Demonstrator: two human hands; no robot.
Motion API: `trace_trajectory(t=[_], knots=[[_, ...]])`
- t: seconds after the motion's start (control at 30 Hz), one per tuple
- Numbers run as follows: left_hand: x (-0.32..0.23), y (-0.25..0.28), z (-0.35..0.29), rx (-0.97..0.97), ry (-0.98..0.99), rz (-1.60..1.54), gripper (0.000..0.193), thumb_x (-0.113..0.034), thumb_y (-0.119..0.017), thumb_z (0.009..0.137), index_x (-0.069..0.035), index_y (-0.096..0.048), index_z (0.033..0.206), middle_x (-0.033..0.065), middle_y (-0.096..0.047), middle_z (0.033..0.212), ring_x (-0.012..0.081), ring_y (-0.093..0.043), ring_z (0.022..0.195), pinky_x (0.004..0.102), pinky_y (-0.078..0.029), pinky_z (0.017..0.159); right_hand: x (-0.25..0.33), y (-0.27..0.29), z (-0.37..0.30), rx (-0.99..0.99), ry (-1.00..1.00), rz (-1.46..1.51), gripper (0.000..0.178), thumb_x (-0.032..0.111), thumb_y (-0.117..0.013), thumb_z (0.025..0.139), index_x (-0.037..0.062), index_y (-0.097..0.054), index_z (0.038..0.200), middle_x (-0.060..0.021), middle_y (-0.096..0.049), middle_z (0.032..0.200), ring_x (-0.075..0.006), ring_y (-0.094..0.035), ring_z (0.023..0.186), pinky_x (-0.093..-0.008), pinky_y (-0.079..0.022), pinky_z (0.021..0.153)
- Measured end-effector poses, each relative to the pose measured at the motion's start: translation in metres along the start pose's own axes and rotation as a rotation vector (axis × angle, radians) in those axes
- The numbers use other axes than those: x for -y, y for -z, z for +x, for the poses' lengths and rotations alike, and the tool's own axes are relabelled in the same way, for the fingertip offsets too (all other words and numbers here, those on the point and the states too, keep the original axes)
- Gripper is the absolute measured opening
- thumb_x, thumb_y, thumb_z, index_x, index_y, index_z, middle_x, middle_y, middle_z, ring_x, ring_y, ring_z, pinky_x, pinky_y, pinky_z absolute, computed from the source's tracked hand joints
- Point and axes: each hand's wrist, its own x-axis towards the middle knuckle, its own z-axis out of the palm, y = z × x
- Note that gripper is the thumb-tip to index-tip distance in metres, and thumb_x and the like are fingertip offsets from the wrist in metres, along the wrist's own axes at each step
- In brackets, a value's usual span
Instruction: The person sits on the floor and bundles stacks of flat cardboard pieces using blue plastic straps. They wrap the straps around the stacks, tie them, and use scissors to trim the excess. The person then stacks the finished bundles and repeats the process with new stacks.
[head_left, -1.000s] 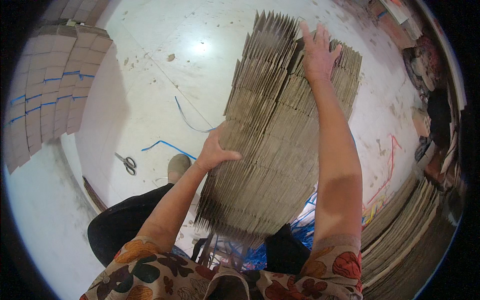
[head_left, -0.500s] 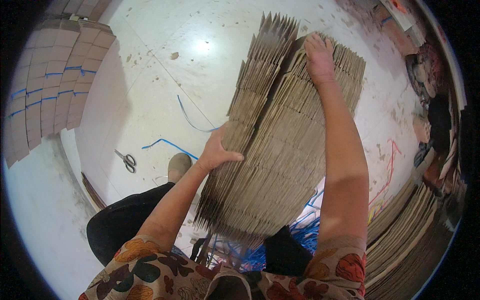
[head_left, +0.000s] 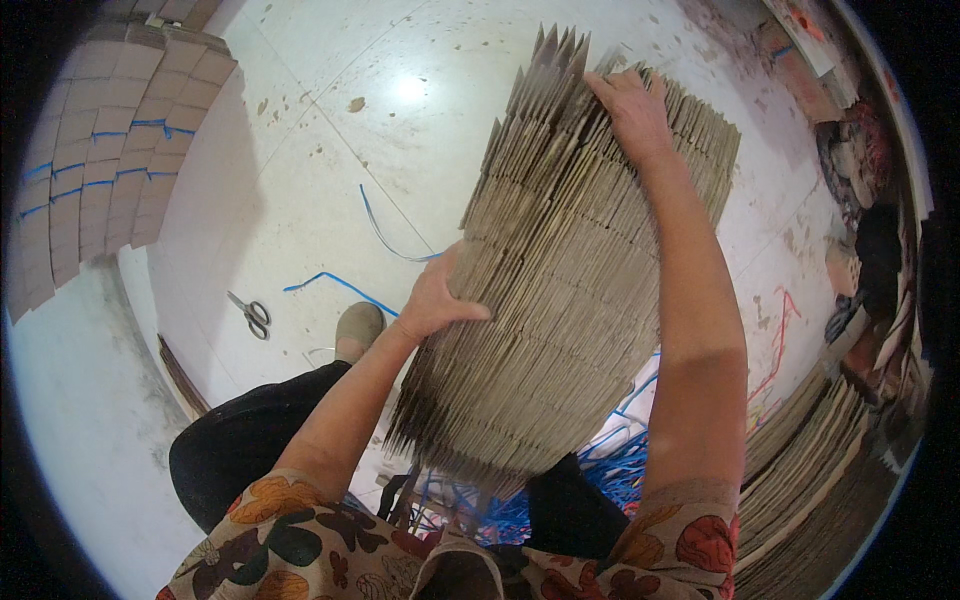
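A flower-patterned shirt (head_left: pixel 300 548) lay nearest, below both grips. Just beyond it, to the lower right of the left grip, was a tangle of blue straps (head_left: pixel 615 475); to that grip's lower left, a black-trousered leg (head_left: pixel 250 435) was bent. A pile of cardboard sheets (head_left: pixel 800 490) stood well to the right of the left grip, toward the body.

The left grip (head_left: pixel 435 302) had its thumb spread from its fingers, the thumb laid on the upper face of a cardboard stack (head_left: pixel 570 290) and the rest against its left side; whether it pinched could not be told. The stack, many thin folded pieces, ran slantwise between the two grips. Left of the left grip were a shoe (head_left: pixel 360 332), then a bent blue strap (head_left: pixel 335 284) and, farther out, scissors (head_left: pixel 255 316) on the pale floor (head_left: pixel 330 180).

The right grip (head_left: pixel 636 112) bent over the stack's far end, thumb out to the left; its fingertips' hold could not be told. Left of it, pointed tips fanned out. Well left of both grips stood blue-strapped cardboard bundles (head_left: pixel 105 150).
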Motion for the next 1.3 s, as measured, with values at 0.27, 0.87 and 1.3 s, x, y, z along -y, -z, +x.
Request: trace_trajectory(t=[0.27,0.87,1.3], knots=[[0.017,0.037,-0.003,-0.195,0.059,0.004,0.086,-0.025,-0.078,0.057,0.001,-0.037,0.129,0.0168,-0.055,0.114,0.0252,-0.052,0.105,0.0324,-0.038,0.092,-0.003,0.005,0.000,0.016,-0.049,0.087,0.028,0.008,-0.049,0.075,0.0120,-0.062,0.099,-0.0107,-0.052,0.106,-0.0272,-0.045,0.106,-0.0454,-0.035,0.092],[-0.020,-0.012,-0.032,-0.338,-0.136,0.866,0.072,-0.027,-0.072,0.063,-0.005,-0.041,0.124,0.0161,-0.036,0.130,0.0386,-0.029,0.120,0.0475,-0.028,0.092,0.229,0.051,-0.025,0.343,0.792,0.175,0.044,0.017,-0.048,0.082,0.0167,-0.046,0.126,-0.0107,-0.054,0.115,-0.0260,-0.040,0.121,-0.0620,-0.014,0.101],[0.002,-0.008,-0.028,-0.529,-0.173,0.451,0.064,-0.003,-0.058,0.072,0.005,-0.029,0.129,0.0224,-0.048,0.114,0.0380,-0.047,0.098,0.0427,-0.038,0.081,0.247,0.068,-0.037,0.110,-0.100,0.736,0.053,0.011,-0.054,0.078,-0.0021,-0.035,0.125,-0.0255,-0.039,0.124,-0.0367,-0.033,0.121,-0.0496,-0.019,0.104]])
